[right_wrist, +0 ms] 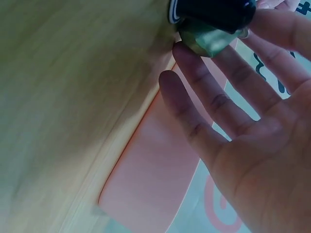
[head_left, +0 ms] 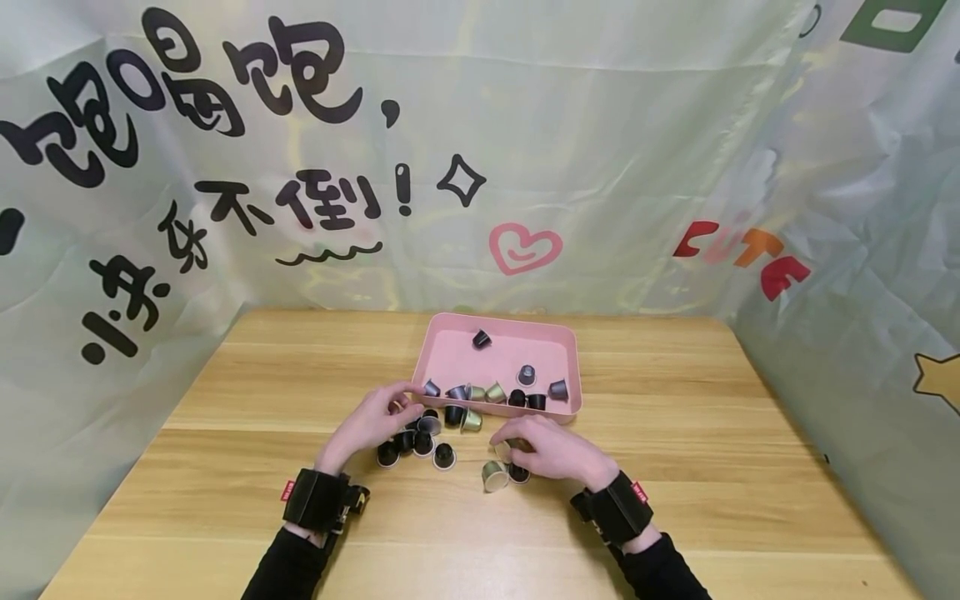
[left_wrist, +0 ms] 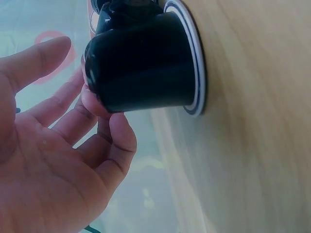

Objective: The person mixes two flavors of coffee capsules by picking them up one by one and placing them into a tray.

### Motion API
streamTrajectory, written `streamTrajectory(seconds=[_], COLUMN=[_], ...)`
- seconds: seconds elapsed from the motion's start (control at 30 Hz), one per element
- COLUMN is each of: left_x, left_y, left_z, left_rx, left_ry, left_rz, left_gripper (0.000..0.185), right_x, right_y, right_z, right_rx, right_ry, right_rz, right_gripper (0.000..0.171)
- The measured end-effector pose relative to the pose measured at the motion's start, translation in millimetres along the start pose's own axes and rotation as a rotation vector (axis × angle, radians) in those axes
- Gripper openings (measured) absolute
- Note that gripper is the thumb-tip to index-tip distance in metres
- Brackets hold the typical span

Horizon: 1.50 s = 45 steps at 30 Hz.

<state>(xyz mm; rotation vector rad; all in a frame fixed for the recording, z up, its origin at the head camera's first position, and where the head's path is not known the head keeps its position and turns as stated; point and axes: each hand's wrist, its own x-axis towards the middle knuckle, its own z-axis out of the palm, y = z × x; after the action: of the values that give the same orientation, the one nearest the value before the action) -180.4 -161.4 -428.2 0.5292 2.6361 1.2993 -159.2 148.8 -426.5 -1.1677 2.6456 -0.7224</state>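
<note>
My left hand (head_left: 378, 417) hovers at the front left corner of the pink tray (head_left: 498, 323), fingers loosely bent and nothing in its palm. By its index fingertip, a blue-grey coffee capsule (head_left: 432, 388) lies inside the tray. A black capsule (left_wrist: 141, 63) stands in front of those fingers in the left wrist view. Over a small group right of centre, my right hand (head_left: 551, 450) reaches with fingers mostly straight. A pale gold capsule (head_left: 502, 451) is between its thumb and index finger. In the right wrist view a black capsule (right_wrist: 214, 12) and a green one (right_wrist: 209, 39) partly cover the fingertips.
More capsules lie in the tray, mostly along its front wall, with a black one (head_left: 482, 339) farther back. Several black capsules (head_left: 423, 442) cluster on the wooden table (head_left: 675, 500) near my left hand. A gold capsule (head_left: 494, 476) rests beside my right hand.
</note>
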Motion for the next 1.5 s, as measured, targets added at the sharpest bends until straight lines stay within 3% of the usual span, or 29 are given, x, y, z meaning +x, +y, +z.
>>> streamTrajectory(seconds=[0.23, 0.8, 1.23, 1.5], left_x=[-0.7, 0.4, 0.0, 0.4], left_y=[-1.2, -3.7, -0.4, 1.2], left_z=[0.4, -1.9, -3.1, -2.5], left_rx=[-0.01, -0.026, -0.015, -0.021], left_ry=[-0.003, -0.009, 0.022, 0.038], left_rz=[-0.007, -0.03, -0.011, 0.033], left_gripper=[0.036, 0.039, 0.038, 0.036], right_x=[0.8, 1.2, 4.2, 4.6], right_y=[0.9, 1.9, 2.5, 1.4], right_z=[0.9, 2.8, 2.0, 1.0], right_rx=[-0.029, -0.024, 0.004, 0.091], right_ry=[0.001, 0.08, 0.189, 0.317], right_rz=[-0.035, 0.012, 0.031, 0.043], right_gripper=[0.025, 0.015, 0.014, 0.018])
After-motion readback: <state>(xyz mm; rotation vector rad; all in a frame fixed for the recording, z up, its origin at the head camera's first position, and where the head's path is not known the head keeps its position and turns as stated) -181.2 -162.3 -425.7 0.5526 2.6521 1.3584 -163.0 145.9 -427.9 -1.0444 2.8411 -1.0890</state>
